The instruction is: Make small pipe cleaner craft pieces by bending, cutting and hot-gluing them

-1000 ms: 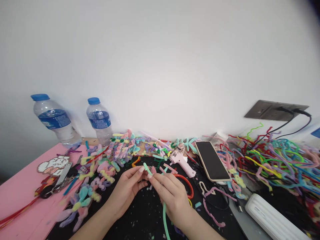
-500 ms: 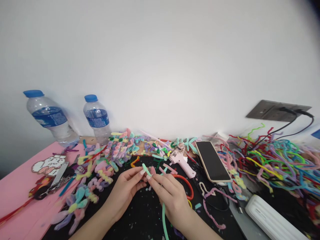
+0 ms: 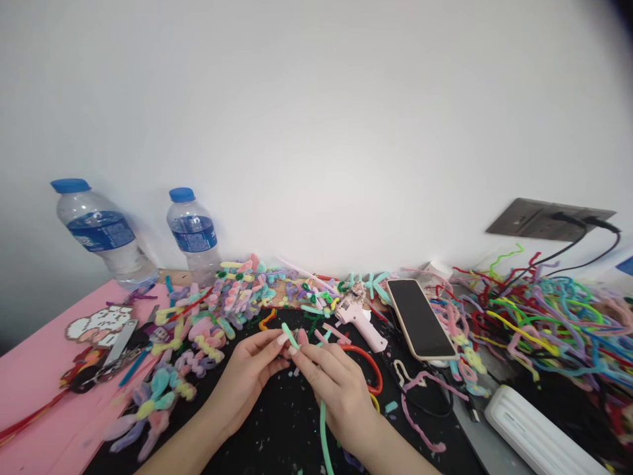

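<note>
Between my fingertips is a mint-green pipe cleaner (image 3: 324, 435); one end pokes up above the fingers and its tail hangs below my right palm. My left hand (image 3: 254, 369) pinches it near the upper end with thumb and forefinger. From the right, my right hand (image 3: 339, 386) closes on the same pipe cleaner, fingertips almost touching those of the left. The part inside the fingers is hidden. Just beyond the hands lie short pink pipe cleaner pieces (image 3: 336, 334) and a pink glue gun (image 3: 361, 320).
A phone (image 3: 422, 320) lies right of the glue gun. Tangled pipe cleaners (image 3: 558, 316) heap at the right, near a white case (image 3: 539, 429). Fuzzy twisted shapes (image 3: 242, 290) line the back. Two water bottles (image 3: 192, 231) and scissors (image 3: 119, 343) are on the left.
Both hands keep nearly the same pinch on the pipe cleaner. The view has shifted very slightly, so things at the left sit a little further right.
</note>
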Available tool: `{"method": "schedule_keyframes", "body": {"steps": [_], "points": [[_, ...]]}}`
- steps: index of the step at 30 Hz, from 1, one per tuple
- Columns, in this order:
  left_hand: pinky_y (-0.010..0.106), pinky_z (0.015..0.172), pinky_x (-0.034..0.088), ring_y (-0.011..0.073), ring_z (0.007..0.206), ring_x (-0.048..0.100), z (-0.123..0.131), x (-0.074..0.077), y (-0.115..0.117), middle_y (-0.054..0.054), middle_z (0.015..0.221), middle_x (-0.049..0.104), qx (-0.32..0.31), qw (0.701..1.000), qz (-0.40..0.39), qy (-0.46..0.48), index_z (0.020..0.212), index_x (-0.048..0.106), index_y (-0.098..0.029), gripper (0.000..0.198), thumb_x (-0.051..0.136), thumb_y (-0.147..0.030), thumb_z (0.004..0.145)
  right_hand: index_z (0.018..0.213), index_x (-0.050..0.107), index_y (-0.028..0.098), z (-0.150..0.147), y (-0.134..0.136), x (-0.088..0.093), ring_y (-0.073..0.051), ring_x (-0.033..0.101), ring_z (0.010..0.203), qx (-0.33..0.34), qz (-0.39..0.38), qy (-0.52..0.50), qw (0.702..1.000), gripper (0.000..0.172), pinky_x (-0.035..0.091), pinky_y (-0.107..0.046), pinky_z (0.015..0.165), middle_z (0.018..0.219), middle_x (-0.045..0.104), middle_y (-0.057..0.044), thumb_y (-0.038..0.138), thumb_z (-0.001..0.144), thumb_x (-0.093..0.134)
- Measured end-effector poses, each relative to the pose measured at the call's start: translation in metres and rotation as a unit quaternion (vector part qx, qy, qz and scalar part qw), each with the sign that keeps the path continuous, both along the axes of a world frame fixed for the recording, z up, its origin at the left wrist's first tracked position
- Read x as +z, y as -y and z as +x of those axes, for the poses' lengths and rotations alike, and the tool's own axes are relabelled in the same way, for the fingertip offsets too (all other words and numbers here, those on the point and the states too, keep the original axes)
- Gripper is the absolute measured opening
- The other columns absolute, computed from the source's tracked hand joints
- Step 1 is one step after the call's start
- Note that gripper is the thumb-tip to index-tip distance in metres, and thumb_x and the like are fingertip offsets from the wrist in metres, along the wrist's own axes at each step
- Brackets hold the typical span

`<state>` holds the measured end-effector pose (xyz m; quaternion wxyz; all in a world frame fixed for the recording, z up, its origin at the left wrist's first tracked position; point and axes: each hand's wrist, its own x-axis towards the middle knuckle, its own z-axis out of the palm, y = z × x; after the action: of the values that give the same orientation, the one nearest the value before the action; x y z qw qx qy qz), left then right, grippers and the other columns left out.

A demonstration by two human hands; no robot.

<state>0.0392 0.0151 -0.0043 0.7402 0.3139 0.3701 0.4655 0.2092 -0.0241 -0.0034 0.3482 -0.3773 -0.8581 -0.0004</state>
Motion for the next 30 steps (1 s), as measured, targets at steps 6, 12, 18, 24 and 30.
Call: {"method": "schedule_keyframes", "body": {"steps": [6, 12, 18, 24, 30], "points": [[0.022, 0.071, 0.049, 0.0113, 0.072, 0.055, 0.0008, 0.0002, -0.0009, 0.002, 0.074, 0.065, -0.004, 1.0, 0.006, 0.002, 0.077, 0.072, -0.015, 0.01, 0.071, -0.024, 0.073, 0.133, 0.043, 0.017, -0.0008, 0.0004, 0.0, -0.022, 0.057, 0.091, 0.001, 0.002, -0.004, 1.0, 0.045, 0.05, -0.038, 0.078, 0.117, 0.061, -0.011, 0.008, 0.089, 0.044], [0.022, 0.071, 0.049, 0.01, 0.069, 0.054, 0.0012, -0.0008, -0.0009, 0.0, 0.071, 0.063, 0.003, 1.0, 0.0, 0.006, 0.075, 0.071, -0.014, 0.009, 0.072, -0.022, 0.071, 0.131, 0.045, 0.016, -0.0019, 0.0009, 0.0008, -0.021, 0.059, 0.088, -0.005, 0.003, 0.0, 1.0, 0.043, 0.051, -0.035, 0.073, 0.114, 0.063, -0.011, 0.009, 0.089, 0.045], [0.022, 0.071, 0.049, 0.0104, 0.069, 0.054, 0.0004, -0.002, -0.0002, 0.001, 0.07, 0.062, 0.004, 1.0, 0.003, 0.003, 0.075, 0.071, -0.014, 0.01, 0.073, -0.022, 0.071, 0.13, 0.047, 0.016, -0.002, 0.0013, -0.0001, -0.02, 0.06, 0.088, -0.008, 0.013, -0.002, 1.0, 0.042, 0.052, -0.034, 0.073, 0.114, 0.063, -0.011, 0.009, 0.089, 0.044], [0.023, 0.072, 0.048, 0.0111, 0.07, 0.054, -0.0003, -0.0012, 0.0008, 0.001, 0.072, 0.062, -0.006, 1.0, 0.003, 0.001, 0.075, 0.071, -0.014, 0.009, 0.072, -0.023, 0.072, 0.129, 0.048, 0.015, -0.0036, 0.0011, -0.0008, -0.019, 0.06, 0.089, -0.006, 0.008, -0.016, 1.0, 0.042, 0.052, -0.033, 0.074, 0.114, 0.063, -0.011, 0.007, 0.088, 0.046], [0.022, 0.069, 0.047, 0.0104, 0.066, 0.053, -0.0004, -0.0017, -0.0005, 0.0, 0.067, 0.061, -0.011, 1.0, 0.013, -0.005, 0.072, 0.07, -0.014, 0.01, 0.072, -0.024, 0.071, 0.124, 0.053, 0.013, -0.0063, 0.0024, 0.0007, -0.019, 0.062, 0.089, -0.015, 0.027, -0.035, 0.999, 0.038, 0.053, -0.032, 0.076, 0.111, 0.065, -0.011, 0.007, 0.086, 0.05]]}}
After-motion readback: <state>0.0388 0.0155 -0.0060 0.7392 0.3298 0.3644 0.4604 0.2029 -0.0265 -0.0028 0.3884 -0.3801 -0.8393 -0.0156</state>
